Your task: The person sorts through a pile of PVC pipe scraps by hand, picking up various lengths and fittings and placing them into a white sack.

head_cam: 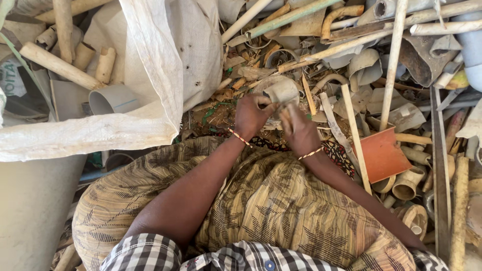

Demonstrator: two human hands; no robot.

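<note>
Both my hands meet over a pile of scrap plastic pipes. My left hand [252,114] grips a short dusty beige pipe piece [280,91] at its near end. My right hand [299,128] closes on the same piece from the right side. Each wrist wears a thin beaded bracelet. Below the hands lies my lap in a yellow-brown patterned cloth [261,200]. How the fingers sit under the pipe piece is hidden.
A large white woven sack [150,65] holding pipe pieces lies at the left, with a grey pipe mouth [108,100] under it. An orange flat shard [381,153] and several pipe elbows [406,183] lie to the right. Long thin pipes cross the heap.
</note>
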